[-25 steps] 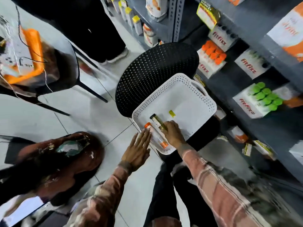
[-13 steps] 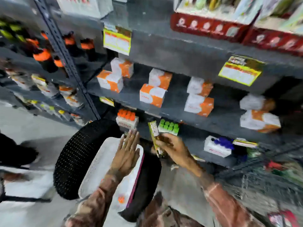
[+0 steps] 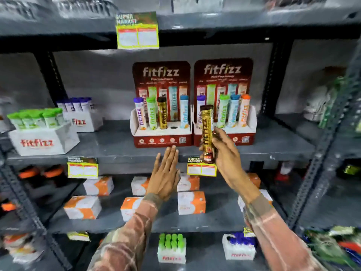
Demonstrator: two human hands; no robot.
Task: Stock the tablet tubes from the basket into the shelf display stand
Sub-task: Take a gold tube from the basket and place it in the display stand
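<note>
Grey metal shelving (image 3: 273,145), several tiers, dark perforated uprights. Yellow-bordered price tag (image 3: 137,30) hangs from the front edge of the upper shelf; two more on the front edge of the middle shelf, one toward the left (image 3: 82,167), one near centre (image 3: 201,167).

Middle shelf, left end: white tray of green-capped tubes (image 3: 42,132) at the front; white tray of purple-capped tubes (image 3: 82,114) behind it, toward the back.

Shelf below: orange-and-white boxes (image 3: 191,202) in loose rows, some stacked. Dark bottles with orange caps (image 3: 42,172) at the left edge, blurred.

Bottom shelf: small white tray with green caps (image 3: 172,249); another with blue-purple caps (image 3: 239,247) to its right. Far right edge too blurred to identify.
</note>
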